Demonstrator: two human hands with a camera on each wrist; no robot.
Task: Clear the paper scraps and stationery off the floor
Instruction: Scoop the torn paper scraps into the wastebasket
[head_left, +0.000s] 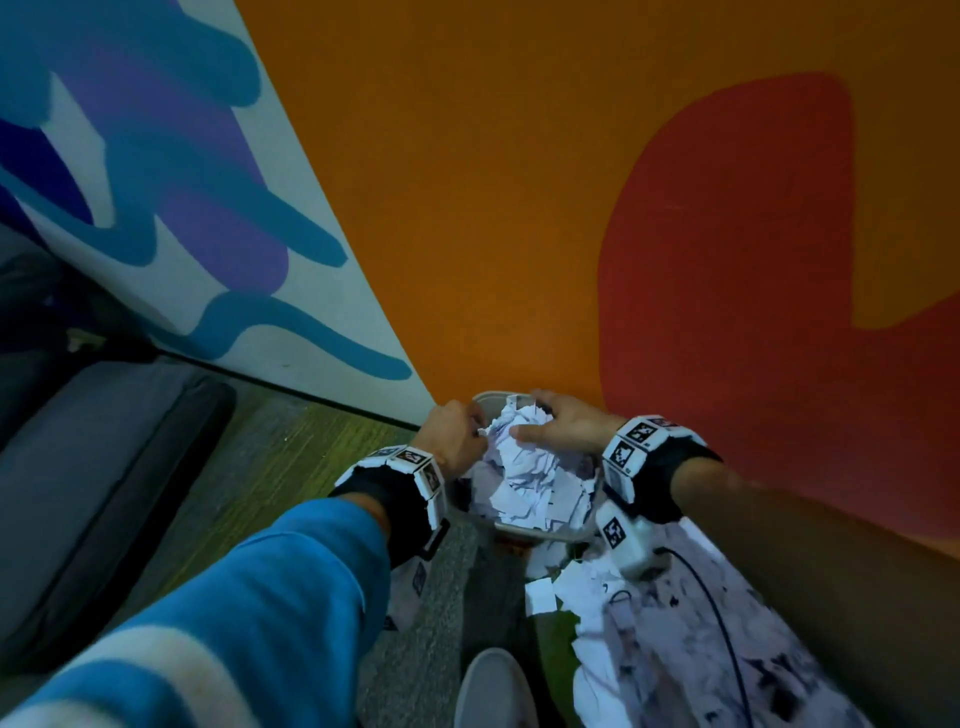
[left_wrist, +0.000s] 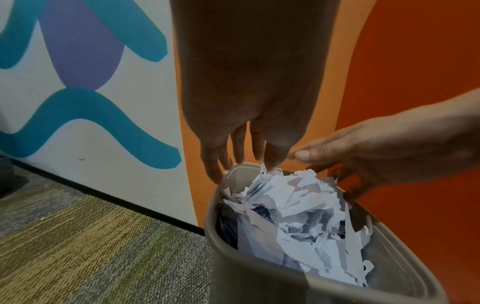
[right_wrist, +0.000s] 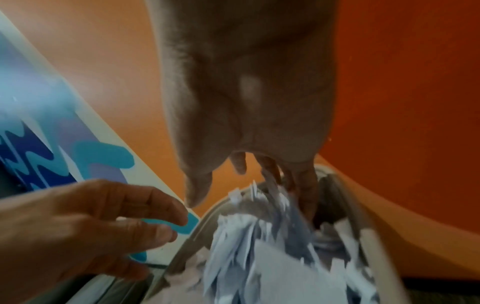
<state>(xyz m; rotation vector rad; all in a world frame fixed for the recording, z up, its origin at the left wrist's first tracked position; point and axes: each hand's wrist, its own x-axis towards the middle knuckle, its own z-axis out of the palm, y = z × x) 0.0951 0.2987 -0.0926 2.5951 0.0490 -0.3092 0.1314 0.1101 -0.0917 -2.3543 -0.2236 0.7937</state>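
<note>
A grey waste bin (head_left: 519, 532) stands in the corner of two walls, heaped with white paper scraps (head_left: 519, 478). My left hand (head_left: 457, 436) hovers over the bin's left rim (left_wrist: 215, 236); its fingers (left_wrist: 259, 148) hang straight down, tips at the top of the paper scraps (left_wrist: 293, 211), holding nothing. My right hand (head_left: 561, 423) lies over the heap's far side, thumb stretched toward the left hand. Its fingers (right_wrist: 309, 189) reach down among the paper scraps (right_wrist: 259, 257) at the bin's far wall. I cannot see anything gripped by either hand.
More white scraps (head_left: 540, 592) lie on the carpet just right of the bin, beside my patterned white clothing (head_left: 675, 649). A light shoe (head_left: 493, 686) is below the bin. A grey cushion (head_left: 104, 467) sits at left. Orange and painted walls close in behind.
</note>
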